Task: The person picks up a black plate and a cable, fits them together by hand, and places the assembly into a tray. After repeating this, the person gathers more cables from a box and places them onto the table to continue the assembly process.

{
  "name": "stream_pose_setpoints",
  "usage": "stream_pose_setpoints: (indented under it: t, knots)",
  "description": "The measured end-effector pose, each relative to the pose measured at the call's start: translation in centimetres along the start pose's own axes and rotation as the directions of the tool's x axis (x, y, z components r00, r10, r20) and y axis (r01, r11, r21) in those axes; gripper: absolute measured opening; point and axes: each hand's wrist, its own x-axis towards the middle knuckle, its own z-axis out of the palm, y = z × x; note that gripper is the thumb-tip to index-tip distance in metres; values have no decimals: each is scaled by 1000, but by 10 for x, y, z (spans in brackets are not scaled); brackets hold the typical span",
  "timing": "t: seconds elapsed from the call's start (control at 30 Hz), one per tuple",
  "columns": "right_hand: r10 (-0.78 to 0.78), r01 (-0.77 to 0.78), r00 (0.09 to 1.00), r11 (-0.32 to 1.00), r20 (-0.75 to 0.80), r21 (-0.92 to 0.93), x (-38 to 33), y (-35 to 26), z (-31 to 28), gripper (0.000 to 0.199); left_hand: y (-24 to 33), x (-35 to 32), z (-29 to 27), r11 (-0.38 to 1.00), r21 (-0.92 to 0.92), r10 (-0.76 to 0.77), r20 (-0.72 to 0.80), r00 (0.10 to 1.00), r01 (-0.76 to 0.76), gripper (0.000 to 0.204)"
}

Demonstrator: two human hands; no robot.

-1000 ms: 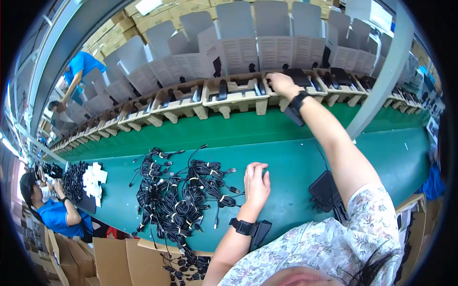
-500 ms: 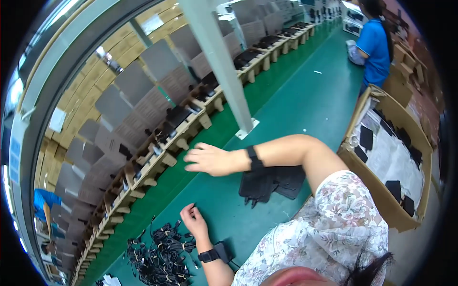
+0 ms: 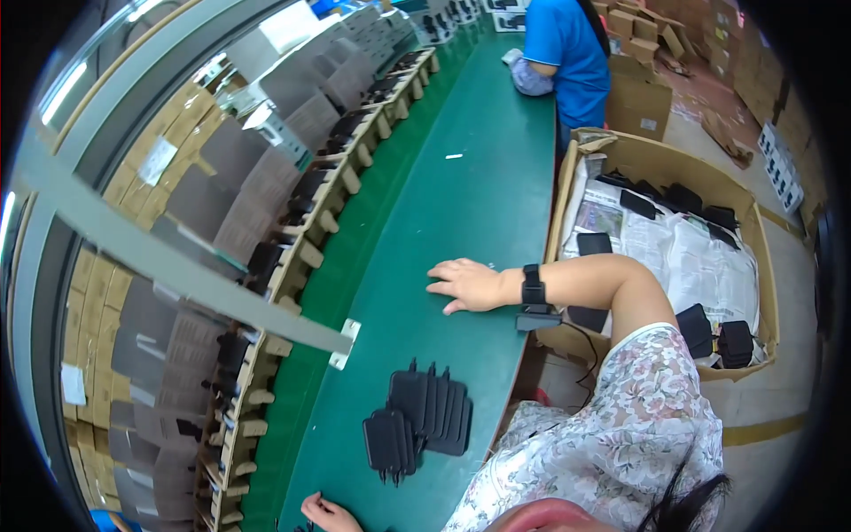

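My right hand (image 3: 470, 284) hovers at or rests on the green table (image 3: 443, 213), fingers spread, with nothing seen in it; contact is hard to judge. A black strap with a small dark box (image 3: 538, 319) is on that wrist. My left hand (image 3: 330, 514) is cut off by the lower edge. Its visible fingers are loosely bent and apart, and they hold nothing I can see. A bit of something black shows just below them. Between the hands lie overlapping flat black rectangular pieces (image 3: 417, 408) with short stubs, touched by neither hand.
An open carton (image 3: 665, 146) with newspaper and more black pieces stands right of the table. A person in blue (image 3: 567, 62) is at the far end. Left, a grey post (image 3: 204, 257) meets the table beside a row of open boxes (image 3: 310, 239) holding black parts.
The view has swung rightward. My right hand has moved from near the row of boxes toward the table's right side, by the carton. The heap of black cables has almost left view.
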Motion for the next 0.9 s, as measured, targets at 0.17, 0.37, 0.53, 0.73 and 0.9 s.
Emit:
stream_pose_setpoints:
  t: [0.17, 0.37, 0.53, 0.73, 0.9]
  knots:
    - [-8, 9, 988, 1000, -154, 6, 4, 5, 28, 38, 39, 2, -13, 969, 237, 73, 23, 997, -76, 13]
    - [-13, 12, 999, 999, -45, -31, 4, -7, 14, 46, 14, -2, -6, 955, 279, 85, 65, 994, -100, 12]
    - [-9, 12, 999, 998, 41, -69, 7, -13, 1, 50, 19, 12, 4, 976, 218, 11, 77, 997, -27, 15]
    - [-86, 86, 995, 996, 57, -13, 14, -23, -4, 42, 14, 7, -3, 937, 349, -27, 101, 995, -10, 20]
    - [-59, 61, 997, 997, 39, -44, 13, -24, -11, 34, 24, 9, -2, 940, 336, 24, 97, 995, -55, 24]
